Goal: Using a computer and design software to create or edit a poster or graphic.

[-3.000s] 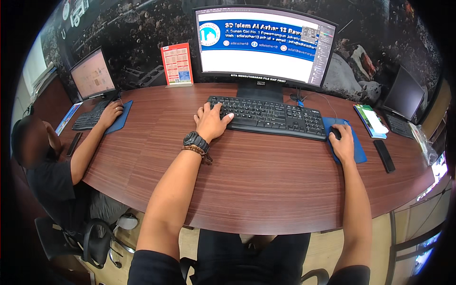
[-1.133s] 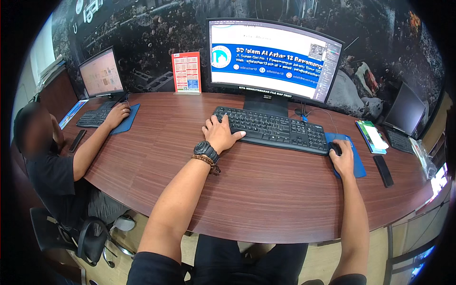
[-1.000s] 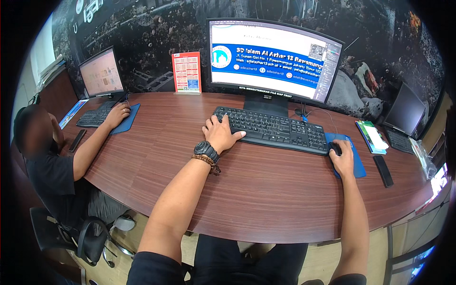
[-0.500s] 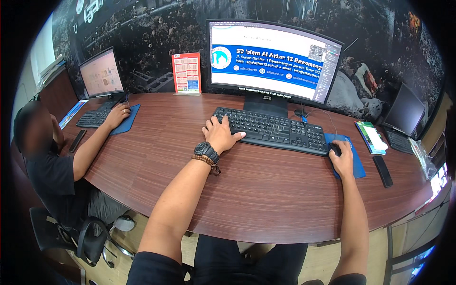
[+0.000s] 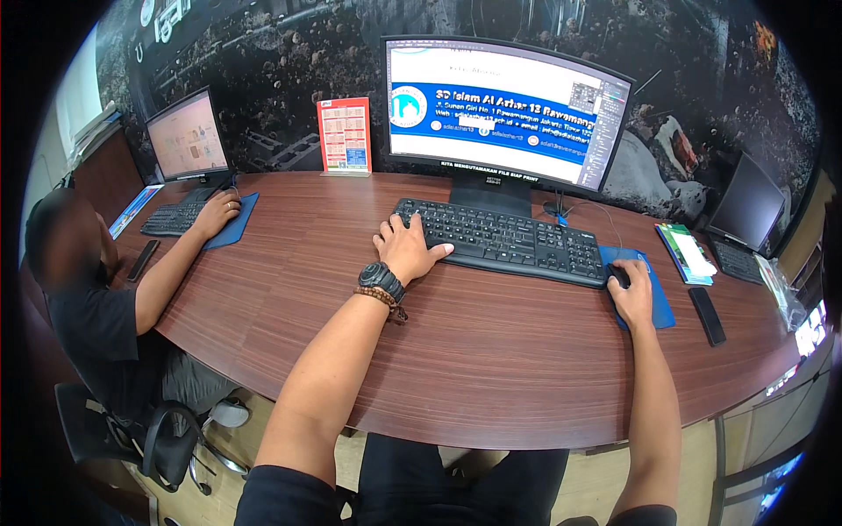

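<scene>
My left hand [image 5: 408, 250] rests on the left end of a black keyboard [image 5: 517, 244], its fingers spread over the keys and the thumb stretched along the front edge. A black watch [image 5: 381, 279] and a beaded bracelet are on that wrist. Right of the keyboard, my right hand [image 5: 635, 298] is closed over a black computer mouse [image 5: 619, 275], partly hidden under the fingers. Beneath it lies a blue mouse pad [image 5: 662, 309]. Behind the keyboard stands a wide curved monitor [image 5: 504, 110], showing a design window with a blue banner and a round logo.
On the brown desk [image 5: 491, 368], a black phone [image 5: 707, 316] and booklets [image 5: 684, 254] lie at right, near a dark laptop [image 5: 748, 203]. A red-framed stand card [image 5: 346, 136] stands left of the monitor. Farther left, a person [image 5: 96, 298] sits at another monitor [image 5: 187, 133].
On the screen, a small pale box has appeared over the banner's lower text lines. Both my hands stay in the same places.
</scene>
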`<state>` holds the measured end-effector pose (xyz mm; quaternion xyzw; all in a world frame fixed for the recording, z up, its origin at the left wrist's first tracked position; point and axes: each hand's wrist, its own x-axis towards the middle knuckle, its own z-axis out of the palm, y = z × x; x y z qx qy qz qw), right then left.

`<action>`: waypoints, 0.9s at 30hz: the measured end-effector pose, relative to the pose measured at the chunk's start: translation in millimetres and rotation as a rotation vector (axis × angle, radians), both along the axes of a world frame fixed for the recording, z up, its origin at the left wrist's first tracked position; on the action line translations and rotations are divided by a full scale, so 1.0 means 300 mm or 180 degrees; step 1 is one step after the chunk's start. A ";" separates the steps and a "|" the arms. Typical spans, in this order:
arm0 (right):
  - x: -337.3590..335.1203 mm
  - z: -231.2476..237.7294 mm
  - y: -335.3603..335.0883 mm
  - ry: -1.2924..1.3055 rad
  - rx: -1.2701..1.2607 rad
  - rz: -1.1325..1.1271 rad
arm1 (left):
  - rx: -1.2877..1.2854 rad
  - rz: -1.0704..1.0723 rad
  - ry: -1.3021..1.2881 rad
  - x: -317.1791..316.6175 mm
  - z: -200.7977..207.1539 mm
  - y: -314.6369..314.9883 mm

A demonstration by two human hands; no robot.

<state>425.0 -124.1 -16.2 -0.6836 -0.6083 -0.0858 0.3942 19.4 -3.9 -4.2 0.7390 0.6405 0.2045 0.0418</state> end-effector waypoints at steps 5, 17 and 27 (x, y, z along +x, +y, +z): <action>-0.008 0.005 -0.002 0.0020 -0.0007 -0.0012 | 0.0066 0.0014 0.0028 -0.004 -0.010 0.007; -0.005 0.006 -0.002 0.0028 0.0007 0.0010 | 0.0022 0.0007 0.0021 -0.002 -0.003 0.002; 0.009 -0.003 0.003 0.0033 0.0041 0.0068 | -0.0014 0.0020 0.0032 0.002 0.006 -0.006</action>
